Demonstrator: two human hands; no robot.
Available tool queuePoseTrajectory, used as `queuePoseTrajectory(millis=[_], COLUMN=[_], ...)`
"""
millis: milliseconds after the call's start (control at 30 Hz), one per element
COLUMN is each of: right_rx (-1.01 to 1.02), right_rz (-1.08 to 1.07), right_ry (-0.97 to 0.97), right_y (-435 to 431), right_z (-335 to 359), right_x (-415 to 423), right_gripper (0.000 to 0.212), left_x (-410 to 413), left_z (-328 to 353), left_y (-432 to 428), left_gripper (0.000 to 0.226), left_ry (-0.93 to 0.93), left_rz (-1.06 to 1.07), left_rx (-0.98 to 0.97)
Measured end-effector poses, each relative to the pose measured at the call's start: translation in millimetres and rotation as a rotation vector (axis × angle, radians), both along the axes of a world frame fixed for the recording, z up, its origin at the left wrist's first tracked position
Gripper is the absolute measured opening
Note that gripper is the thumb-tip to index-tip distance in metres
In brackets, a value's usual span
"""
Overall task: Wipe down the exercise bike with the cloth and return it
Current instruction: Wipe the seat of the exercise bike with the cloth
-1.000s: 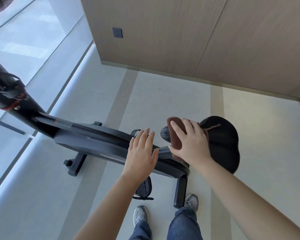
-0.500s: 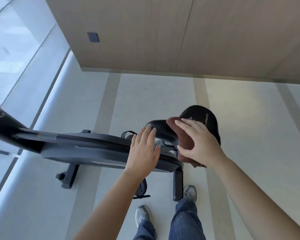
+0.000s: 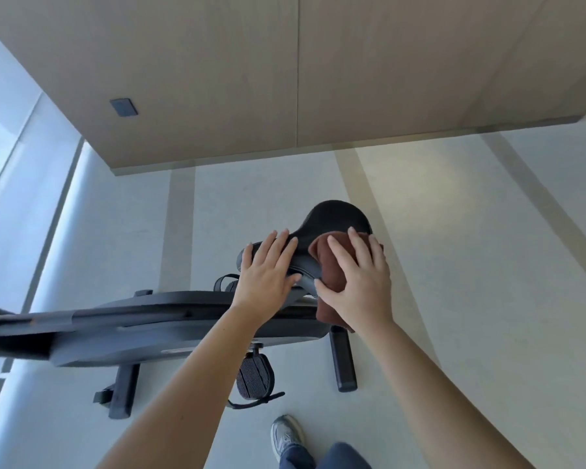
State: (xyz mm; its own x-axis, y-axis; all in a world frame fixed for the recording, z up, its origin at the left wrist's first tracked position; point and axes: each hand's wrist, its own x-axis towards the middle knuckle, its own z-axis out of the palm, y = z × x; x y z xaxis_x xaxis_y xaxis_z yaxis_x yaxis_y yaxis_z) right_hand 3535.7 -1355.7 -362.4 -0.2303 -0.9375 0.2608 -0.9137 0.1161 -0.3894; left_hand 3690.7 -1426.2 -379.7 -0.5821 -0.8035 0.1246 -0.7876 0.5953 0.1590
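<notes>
- far left of the frame: a tall pane of window glass (image 3: 0,147) runs down to a pale sill strip, with bright daylight on it.
- upper part, left to right: light wooden wall panels (image 3: 251,62) fill the top, with a small dark square plate (image 3: 123,107) set in the left panel and a vertical seam near the middle.
- below the wall, a pale grey floor (image 3: 454,265) with wider beige bands spreads across to the right edge.
- lower left to centre: the black exercise bike (image 3: 183,330) stands on that floor, its long body lying across the frame. its front foot (image 3: 122,394) is at lower left and its rear foot (image 3: 343,360) just right of centre, with a ribbed pedal (image 3: 255,375) between them.
- centre: the left hand (image 3: 268,275) lies flat on the narrow nose of the saddle (image 3: 339,218), fingers straight and together, gripping nothing.
- just right of it: the right hand (image 3: 356,275) presses the brown cloth (image 3: 325,262) onto the near side of the saddle. its fingers are spread and straight, and the thumb lies along the cloth's left edge.
- bottom centre: one grey shoe (image 3: 286,434) and a blue trouser leg (image 3: 318,458) on the floor.
- hard to see: the bike's front end is cut off at the left edge. the seat post sits behind the two hands. most of the cloth is under the right palm, with a fold hanging below the wrist. the trouser leg is cut off at the bottom edge.
</notes>
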Motion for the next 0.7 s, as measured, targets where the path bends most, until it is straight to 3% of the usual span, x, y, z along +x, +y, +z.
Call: queuePoseTrajectory(millis=[467, 700], right_rx=[-0.081, -0.274], right_rz=[-0.050, -0.226], right_ry=[0.023, 0.143], right_y=[2, 10], right_z=[-6, -34], right_x=[4, 23], right_gripper=[0.061, 0.059], left_x=[0, 17], left_z=[-11, -19], left_y=[-2, -24], left_gripper=[0.056, 0.052], left_ry=[0.110, 0.150], left_rz=[0.006, -0.167], left_rx=[-0.033, -0.082])
